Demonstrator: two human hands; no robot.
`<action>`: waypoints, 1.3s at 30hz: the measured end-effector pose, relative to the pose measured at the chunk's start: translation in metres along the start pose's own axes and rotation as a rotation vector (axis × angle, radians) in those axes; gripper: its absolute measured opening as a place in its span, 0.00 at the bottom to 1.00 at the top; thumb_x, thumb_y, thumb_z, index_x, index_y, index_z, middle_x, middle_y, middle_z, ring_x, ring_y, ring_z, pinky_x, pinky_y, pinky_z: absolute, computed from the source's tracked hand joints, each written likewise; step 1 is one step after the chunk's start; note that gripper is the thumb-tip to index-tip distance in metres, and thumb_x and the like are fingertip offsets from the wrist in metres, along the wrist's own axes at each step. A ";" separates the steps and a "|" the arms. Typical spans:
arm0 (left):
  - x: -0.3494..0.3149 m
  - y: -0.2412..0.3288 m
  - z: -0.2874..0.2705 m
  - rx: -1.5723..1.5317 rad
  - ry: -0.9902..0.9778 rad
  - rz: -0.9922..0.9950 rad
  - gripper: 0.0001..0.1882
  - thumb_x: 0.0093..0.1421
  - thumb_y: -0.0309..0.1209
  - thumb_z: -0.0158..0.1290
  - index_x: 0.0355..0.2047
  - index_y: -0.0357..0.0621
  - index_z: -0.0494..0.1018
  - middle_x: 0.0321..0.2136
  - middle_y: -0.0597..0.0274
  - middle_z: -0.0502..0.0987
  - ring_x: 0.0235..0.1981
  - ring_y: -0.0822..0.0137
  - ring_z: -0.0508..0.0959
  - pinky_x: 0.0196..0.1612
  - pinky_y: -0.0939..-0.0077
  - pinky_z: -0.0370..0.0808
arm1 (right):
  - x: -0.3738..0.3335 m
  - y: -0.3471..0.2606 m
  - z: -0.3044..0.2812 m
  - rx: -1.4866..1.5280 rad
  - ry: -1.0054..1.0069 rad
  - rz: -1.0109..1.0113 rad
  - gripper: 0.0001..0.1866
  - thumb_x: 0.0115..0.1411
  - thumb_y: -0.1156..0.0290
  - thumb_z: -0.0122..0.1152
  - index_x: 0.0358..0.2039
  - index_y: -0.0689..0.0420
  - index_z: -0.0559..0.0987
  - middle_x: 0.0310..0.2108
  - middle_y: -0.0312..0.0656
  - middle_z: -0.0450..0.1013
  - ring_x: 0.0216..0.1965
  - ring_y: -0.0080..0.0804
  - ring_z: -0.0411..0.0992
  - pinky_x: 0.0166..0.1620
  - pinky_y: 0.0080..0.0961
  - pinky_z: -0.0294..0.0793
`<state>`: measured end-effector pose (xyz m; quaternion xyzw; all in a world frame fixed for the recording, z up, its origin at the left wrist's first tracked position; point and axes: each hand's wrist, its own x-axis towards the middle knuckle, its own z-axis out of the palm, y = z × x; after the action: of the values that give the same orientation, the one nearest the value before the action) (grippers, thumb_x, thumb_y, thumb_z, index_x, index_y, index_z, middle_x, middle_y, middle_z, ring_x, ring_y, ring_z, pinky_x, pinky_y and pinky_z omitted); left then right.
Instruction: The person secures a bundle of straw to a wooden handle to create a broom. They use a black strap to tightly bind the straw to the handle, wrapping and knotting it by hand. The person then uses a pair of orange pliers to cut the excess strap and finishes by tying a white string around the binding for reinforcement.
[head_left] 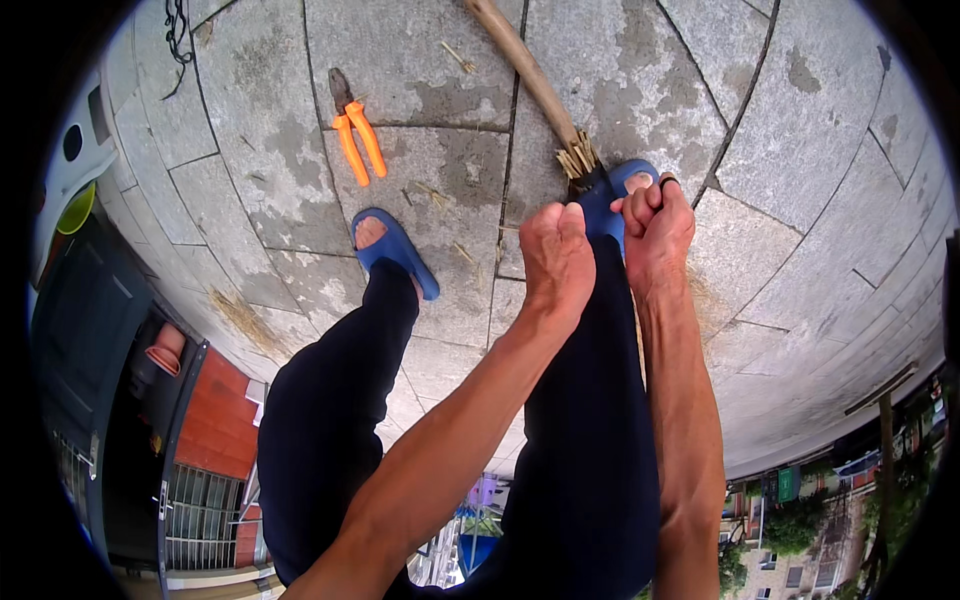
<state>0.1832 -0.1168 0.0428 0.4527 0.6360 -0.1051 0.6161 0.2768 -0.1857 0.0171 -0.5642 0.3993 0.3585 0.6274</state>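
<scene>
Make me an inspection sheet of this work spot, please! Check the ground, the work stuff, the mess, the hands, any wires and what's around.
Surface: grey stone paving, patchy and darker in places.
Job's things: wooden stick with a straw bundle at its near end, by the right slipper; pliers with orange handles, lying apart from the stick.
Clutter: loose straw scraps on the paving.
Left hand: curled into a fist; its contents can't be seen.
Right hand: fingers curled, beside the left hand; contents unclear.
Cables: thin black wire or cord at the upper left.
Surroundings: dark door at left; trees at lower right.
</scene>
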 end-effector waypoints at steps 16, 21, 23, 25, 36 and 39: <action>-0.026 0.040 0.019 0.142 0.044 0.149 0.18 0.64 0.29 0.47 0.19 0.31 0.60 0.18 0.38 0.64 0.20 0.43 0.63 0.28 0.52 0.63 | 0.030 -0.012 0.004 -0.084 -0.016 0.024 0.18 0.66 0.68 0.40 0.17 0.49 0.60 0.11 0.29 0.49 0.13 0.23 0.45 0.31 0.31 0.67; -0.026 0.045 0.009 0.143 0.011 0.136 0.18 0.63 0.29 0.47 0.19 0.30 0.61 0.18 0.38 0.65 0.21 0.43 0.65 0.29 0.52 0.65 | 0.024 -0.001 -0.005 0.024 -0.024 -0.011 0.15 0.66 0.71 0.42 0.19 0.49 0.61 0.11 0.29 0.48 0.12 0.23 0.45 0.28 0.29 0.67; -0.021 0.041 0.003 0.092 0.004 0.131 0.17 0.62 0.29 0.47 0.19 0.30 0.62 0.20 0.36 0.67 0.22 0.40 0.68 0.30 0.50 0.66 | 0.014 0.006 0.000 0.032 0.012 -0.026 0.15 0.66 0.71 0.42 0.19 0.49 0.61 0.12 0.28 0.49 0.12 0.22 0.46 0.28 0.28 0.66; -0.012 0.034 -0.004 0.140 0.002 0.182 0.17 0.62 0.29 0.47 0.19 0.30 0.63 0.20 0.35 0.68 0.23 0.39 0.69 0.31 0.48 0.66 | 0.003 0.012 0.008 0.094 0.044 -0.020 0.15 0.66 0.71 0.43 0.19 0.49 0.61 0.12 0.28 0.49 0.12 0.22 0.46 0.28 0.29 0.66; 0.014 -0.005 -0.047 -0.234 -0.127 -0.144 0.15 0.65 0.30 0.44 0.19 0.44 0.61 0.15 0.66 0.63 0.14 0.76 0.58 0.15 0.78 0.52 | -0.077 0.042 0.037 0.119 0.132 -0.111 0.19 0.68 0.69 0.40 0.17 0.48 0.56 0.13 0.28 0.43 0.14 0.23 0.42 0.34 0.31 0.66; 0.016 -0.006 -0.048 -0.181 -0.097 -0.145 0.15 0.65 0.30 0.44 0.20 0.45 0.61 0.15 0.66 0.63 0.14 0.76 0.58 0.15 0.77 0.52 | -0.084 0.044 0.037 0.134 0.124 -0.106 0.19 0.68 0.70 0.40 0.17 0.48 0.55 0.13 0.28 0.43 0.14 0.23 0.42 0.34 0.30 0.66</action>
<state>0.1486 -0.0797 0.0373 0.3422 0.6435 -0.1132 0.6752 0.2052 -0.1441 0.0768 -0.5623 0.4302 0.2616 0.6559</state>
